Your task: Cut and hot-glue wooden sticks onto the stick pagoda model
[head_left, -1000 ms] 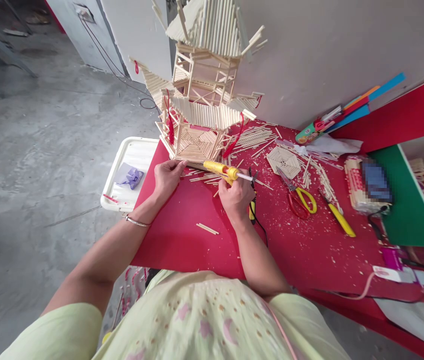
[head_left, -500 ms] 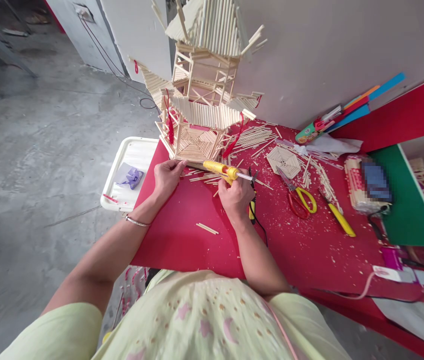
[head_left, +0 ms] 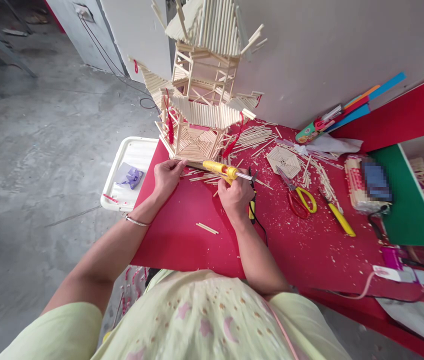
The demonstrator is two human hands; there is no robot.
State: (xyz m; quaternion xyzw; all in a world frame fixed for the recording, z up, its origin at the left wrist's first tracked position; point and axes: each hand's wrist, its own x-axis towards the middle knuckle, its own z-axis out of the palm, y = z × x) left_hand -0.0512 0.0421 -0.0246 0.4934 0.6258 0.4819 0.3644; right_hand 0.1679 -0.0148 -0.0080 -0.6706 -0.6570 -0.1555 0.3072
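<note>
Right hand [head_left: 236, 196] holding glue gun [head_left: 217, 168], unmoved
We cannot tell what left hand [head_left: 167, 177], beside stick model [head_left: 204, 116], grips; work seems steady

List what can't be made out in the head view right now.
All in the head view:
Stick tower: top cut off by the upper edge.
Yellow glue gun: most of its grip is hidden behind the right hand.
Left hand: whether it pinches a loose stick is too small to tell.
Blue patch: pixelated, unreadable.
</note>
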